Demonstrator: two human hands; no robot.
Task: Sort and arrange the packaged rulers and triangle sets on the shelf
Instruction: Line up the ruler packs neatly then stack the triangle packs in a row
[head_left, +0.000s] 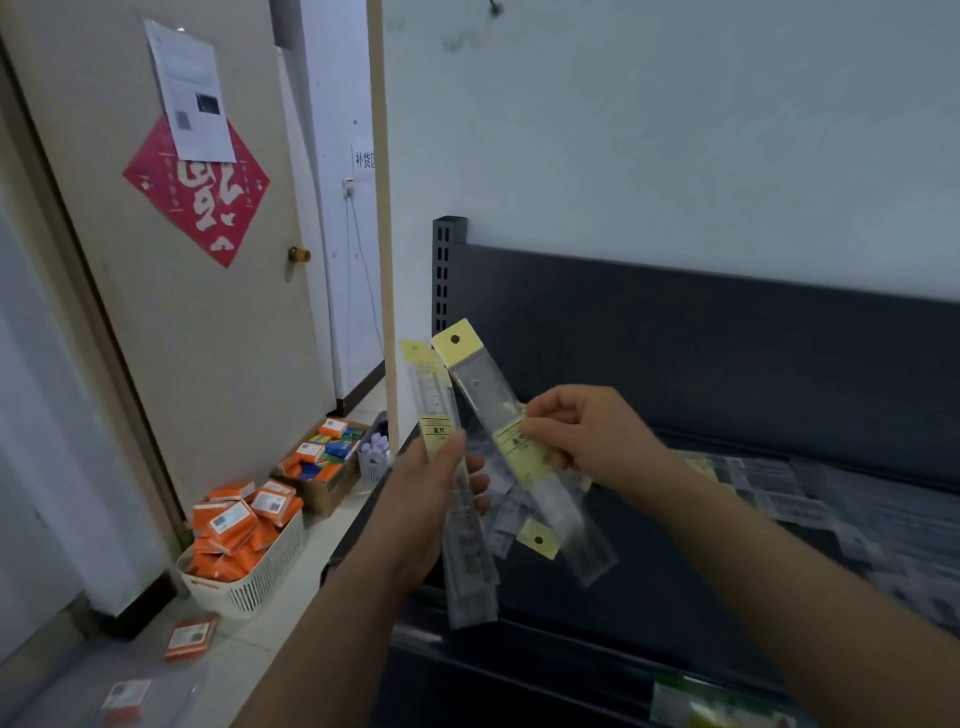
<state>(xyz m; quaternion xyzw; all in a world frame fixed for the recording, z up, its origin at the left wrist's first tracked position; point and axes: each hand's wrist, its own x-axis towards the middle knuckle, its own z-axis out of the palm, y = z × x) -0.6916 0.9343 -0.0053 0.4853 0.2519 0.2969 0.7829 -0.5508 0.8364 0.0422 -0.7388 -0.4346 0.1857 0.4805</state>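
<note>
My left hand (431, 499) grips a packaged clear ruler (441, 400) with a yellow header, held nearly upright above the shelf's left end. My right hand (582, 436) pinches a second packaged ruler (483, 379) at its yellow label; this one tilts up to the left and crosses close beside the first. More clear ruler packages (537, 540) lie on the dark shelf (649, 582) just under my hands. Further packages (831, 499) are spread flat along the shelf to the right, blurred.
The dark shelf backboard (701, 332) stands against a white wall. On the floor at left are a white basket of orange boxes (249, 545), a cardboard box of coloured packs (322, 467) and loose orange boxes (189, 636). A door (171, 270) is behind them.
</note>
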